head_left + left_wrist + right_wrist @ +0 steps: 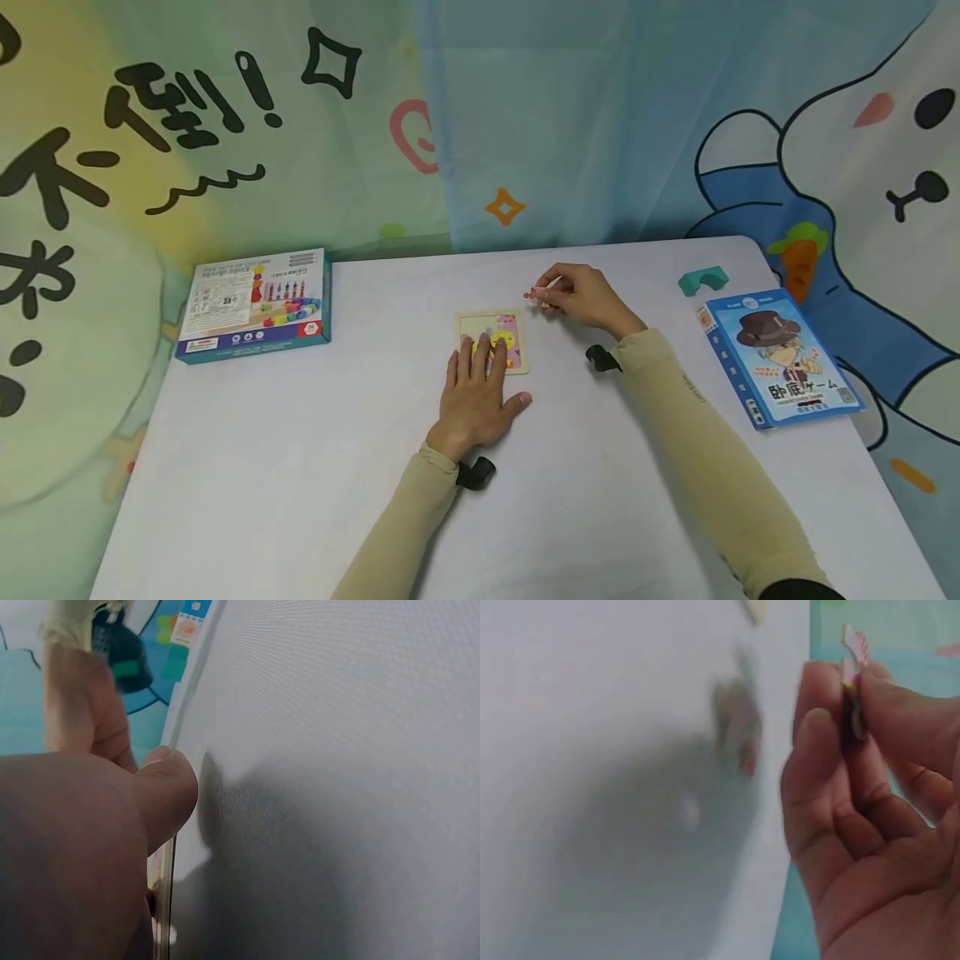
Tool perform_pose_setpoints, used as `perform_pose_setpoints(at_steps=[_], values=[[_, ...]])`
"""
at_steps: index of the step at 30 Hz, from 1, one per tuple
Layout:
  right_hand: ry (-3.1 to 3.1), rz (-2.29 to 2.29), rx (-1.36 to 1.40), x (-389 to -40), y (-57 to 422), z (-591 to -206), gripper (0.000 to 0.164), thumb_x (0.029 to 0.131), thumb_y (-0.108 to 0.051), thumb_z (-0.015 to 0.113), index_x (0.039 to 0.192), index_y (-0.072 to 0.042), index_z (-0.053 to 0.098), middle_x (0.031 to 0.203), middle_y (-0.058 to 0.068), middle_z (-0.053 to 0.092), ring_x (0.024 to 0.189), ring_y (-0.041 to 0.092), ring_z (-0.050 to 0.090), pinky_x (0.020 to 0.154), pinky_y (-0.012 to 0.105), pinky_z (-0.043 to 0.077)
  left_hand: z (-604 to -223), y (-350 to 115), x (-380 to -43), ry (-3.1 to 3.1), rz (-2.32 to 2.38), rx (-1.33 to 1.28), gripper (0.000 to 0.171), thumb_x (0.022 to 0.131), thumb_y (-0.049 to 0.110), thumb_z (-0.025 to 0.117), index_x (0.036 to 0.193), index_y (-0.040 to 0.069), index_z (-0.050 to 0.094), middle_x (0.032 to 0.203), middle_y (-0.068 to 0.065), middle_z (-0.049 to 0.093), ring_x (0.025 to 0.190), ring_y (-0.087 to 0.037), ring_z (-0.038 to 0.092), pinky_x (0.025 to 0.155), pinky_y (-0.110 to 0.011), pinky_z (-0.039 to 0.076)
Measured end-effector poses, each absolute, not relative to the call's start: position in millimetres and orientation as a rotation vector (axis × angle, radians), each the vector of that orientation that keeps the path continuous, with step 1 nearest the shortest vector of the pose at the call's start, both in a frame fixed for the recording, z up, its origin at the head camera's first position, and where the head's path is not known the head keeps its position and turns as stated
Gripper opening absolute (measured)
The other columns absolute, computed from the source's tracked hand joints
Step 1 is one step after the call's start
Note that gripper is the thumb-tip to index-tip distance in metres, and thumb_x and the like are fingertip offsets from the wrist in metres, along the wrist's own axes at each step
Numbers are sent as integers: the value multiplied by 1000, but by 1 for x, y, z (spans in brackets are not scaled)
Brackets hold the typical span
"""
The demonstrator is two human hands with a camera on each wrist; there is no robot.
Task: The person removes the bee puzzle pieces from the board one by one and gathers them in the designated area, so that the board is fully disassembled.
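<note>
A small wooden-framed jigsaw puzzle (517,329) with a pink and yellow picture lies mid-table. My left hand (477,400) rests on it with fingers spread and straight, covering its lower left part. To the right of the frame, my right hand (581,296) pinches a small puzzle piece (853,675) between thumb and fingertips, pink and red on its face with a pale edge. Below that hand, a blurred small piece (739,724) shows over the table in the right wrist view. In the left wrist view, the left thumb (169,787) lies beside the frame's edge.
A flat game box (255,304) sits at the back left of the white table (300,467). On the right lies a blue game box (783,358), with a teal arch-shaped block (703,281) behind it. A printed cloth (570,125) hangs behind the table.
</note>
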State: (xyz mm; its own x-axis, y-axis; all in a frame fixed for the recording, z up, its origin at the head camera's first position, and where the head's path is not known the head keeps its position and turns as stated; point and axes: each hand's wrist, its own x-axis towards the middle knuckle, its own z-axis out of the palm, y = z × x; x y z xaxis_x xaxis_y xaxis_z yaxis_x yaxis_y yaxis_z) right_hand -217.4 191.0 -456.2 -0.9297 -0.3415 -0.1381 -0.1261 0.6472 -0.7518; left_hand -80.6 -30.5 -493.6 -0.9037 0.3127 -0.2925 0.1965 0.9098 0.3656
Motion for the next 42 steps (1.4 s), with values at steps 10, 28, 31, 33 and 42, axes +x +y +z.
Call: perform_pose_setpoints(at_steps=[10,28,31,33,42], values=[[2687,-1110,-255,-214,227,-470,29,98,-15,77,127,-10,78,115,16,77,104,28,70,93,42,55,-494,-31,-80,2740,487,396,92,105,64,49,172,14,9,180,-14,4,166,-38,-7,134,-55,2],[2627,-1116,-83,-211,258,-477,34,102,-15,72,136,-15,74,131,18,70,112,31,61,102,48,51,-496,-32,-79,2753,494,415,92,105,63,49,172,13,11,180,-14,6,166,-39,-4,134,-56,3],[2622,-1109,-80,-211,259,-478,34,102,-17,73,136,-15,74,129,18,71,109,31,61,99,45,52,-496,-32,-80,2739,480,405,92,105,63,49,172,12,10,180,-14,5,166,-39,-5,134,-55,2],[2623,-1085,-91,-210,260,-479,35,102,-18,73,136,-14,74,127,18,71,107,30,60,96,43,51,-495,-31,-80,2728,488,408,92,105,62,50,172,11,11,180,-15,5,166,-40,-4,134,-56,3],[2633,-1079,-140,-208,261,-485,35,103,-21,72,137,-16,73,121,15,72,101,28,57,88,34,49,-492,-31,-79,2725,496,401,92,105,61,51,172,12,11,180,-15,4,166,-40,-6,134,-56,2]])
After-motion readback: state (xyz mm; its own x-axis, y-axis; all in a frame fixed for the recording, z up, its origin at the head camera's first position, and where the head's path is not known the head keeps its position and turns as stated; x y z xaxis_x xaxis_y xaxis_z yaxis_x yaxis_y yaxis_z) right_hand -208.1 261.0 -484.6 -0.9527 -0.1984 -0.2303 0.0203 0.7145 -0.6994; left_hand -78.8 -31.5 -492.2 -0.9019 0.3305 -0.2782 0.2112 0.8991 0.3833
